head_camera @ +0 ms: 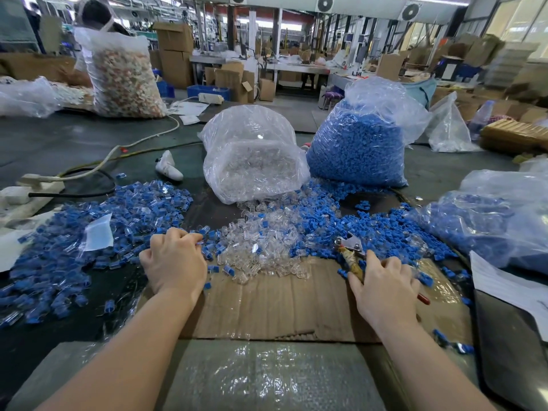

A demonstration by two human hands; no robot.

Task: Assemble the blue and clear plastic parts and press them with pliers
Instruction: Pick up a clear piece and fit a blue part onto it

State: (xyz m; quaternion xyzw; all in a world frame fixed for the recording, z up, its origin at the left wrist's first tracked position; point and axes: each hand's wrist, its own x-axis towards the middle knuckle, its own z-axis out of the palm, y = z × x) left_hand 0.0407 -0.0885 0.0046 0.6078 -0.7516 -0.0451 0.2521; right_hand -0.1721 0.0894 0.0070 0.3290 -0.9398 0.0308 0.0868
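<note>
A person's two bare forearms reach over a sheet of cardboard [267,307] on a dark worktable. The left hand [175,262] has its fingers curled at the edge of a heap of joined blue-and-clear pieces [74,232] — whether it pinches one I cannot tell. The right hand [385,289] lies on the handles of the pliers [351,253], fingers curling over them. Between the hands sit loose clear parts [261,247]; blue parts [382,232] spread beyond — two big bags behind.

Glossy clear plastic parts [261,250] on matt corrugated cardboard [281,307].
</note>
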